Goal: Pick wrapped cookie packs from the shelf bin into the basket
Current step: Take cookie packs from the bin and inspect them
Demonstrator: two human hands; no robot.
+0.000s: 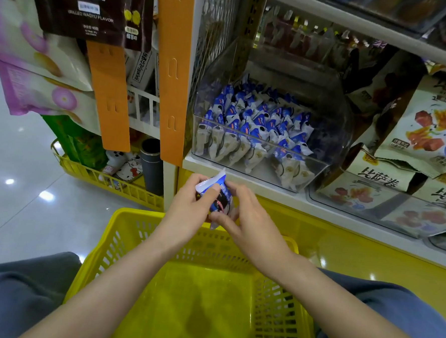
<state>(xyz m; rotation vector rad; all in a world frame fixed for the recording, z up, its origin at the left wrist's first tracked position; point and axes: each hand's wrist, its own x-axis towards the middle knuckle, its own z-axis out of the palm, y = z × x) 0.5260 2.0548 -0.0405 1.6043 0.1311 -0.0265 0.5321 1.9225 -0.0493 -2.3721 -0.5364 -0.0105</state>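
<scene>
While the clear bin (257, 142) sits packed on the shelf, we pinch one cookie pack (216, 196) between our left hand (188, 208) and right hand (250, 220) above the yellow basket (209, 285).

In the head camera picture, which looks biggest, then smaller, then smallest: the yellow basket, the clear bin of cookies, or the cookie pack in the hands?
1. Yellow basket: biggest, though it is also nearest the camera.
2. Clear bin: smaller.
3. Cookie pack, held by the left hand and right hand: smallest.
</scene>
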